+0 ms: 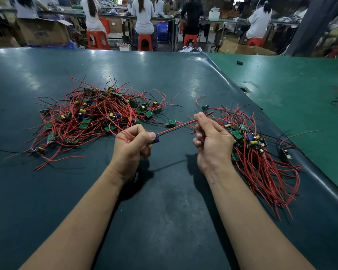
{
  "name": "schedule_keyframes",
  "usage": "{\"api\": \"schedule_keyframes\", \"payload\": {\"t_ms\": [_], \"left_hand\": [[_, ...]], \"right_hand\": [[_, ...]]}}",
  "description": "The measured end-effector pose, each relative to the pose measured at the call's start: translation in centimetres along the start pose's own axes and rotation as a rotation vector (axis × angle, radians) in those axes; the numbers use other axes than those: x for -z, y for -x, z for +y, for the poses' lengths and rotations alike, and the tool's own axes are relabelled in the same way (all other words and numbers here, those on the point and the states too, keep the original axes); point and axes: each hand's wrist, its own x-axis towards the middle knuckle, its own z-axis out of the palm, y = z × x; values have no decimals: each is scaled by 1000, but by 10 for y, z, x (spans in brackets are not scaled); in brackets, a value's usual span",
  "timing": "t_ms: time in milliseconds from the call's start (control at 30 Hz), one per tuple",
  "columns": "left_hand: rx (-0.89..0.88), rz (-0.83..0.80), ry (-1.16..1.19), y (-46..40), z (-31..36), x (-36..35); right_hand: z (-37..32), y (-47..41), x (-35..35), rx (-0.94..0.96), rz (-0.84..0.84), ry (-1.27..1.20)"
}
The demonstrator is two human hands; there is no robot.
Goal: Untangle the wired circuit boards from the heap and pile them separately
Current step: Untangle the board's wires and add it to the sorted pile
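Left hand is gripping a circuit board; right hand is pinching its red-black wires. Tangled heap is lying beyond the left hand, sorted pile beside the right.

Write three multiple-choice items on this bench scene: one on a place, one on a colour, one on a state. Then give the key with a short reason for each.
1. Where does the sorted pile lie?
A. by the right hand
B. by the left hand
C. on a stool

2. What colour are most wires in the heap?
A. white
B. red
C. yellow

3. What is the left hand doing?
A. lying flat on the table
B. hanging idle
C. gripping a board's wires

Key: 1 A, the pile sits just beyond the right hand. 2 B, red strands dominate, with a few black. 3 C, its fingers curl round wires stretched toward the right hand.
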Motion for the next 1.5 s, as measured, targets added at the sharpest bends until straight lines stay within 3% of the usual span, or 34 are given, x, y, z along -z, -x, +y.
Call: {"api": "schedule_keyframes", "payload": {"t_ms": [267, 400, 567, 633, 733, 800, 1000, 1167, 1500], "left_hand": [[-17, 90, 116, -2, 2, 7], [-72, 144, 77, -5, -1, 10], [-228, 201, -122, -4, -1, 8], [-245, 209, -140, -2, -1, 6], [-214, 187, -114, 2, 4, 0], [-205, 142, -161, 3, 4, -2], [-277, 3, -391, 9, 6, -6], [-252, 21, -398, 9, 3, -6], [-479, -76, -707, 9, 3, 1]], "right_hand": [[-5, -3, 5, 126, 28, -48], [2, -2, 8, 433, 52, 363], [20, 17, 1, 605, -251, 702], [26, 21, -1, 534, -342, 736], [23, 24, -4, 222, -454, 514], [20, 25, -5, 124, -478, 411], [13, 23, -5, 70, -442, 344], [10, 22, -4, 23, -415, 313], [11, 20, -3, -53, -393, 373]]}}
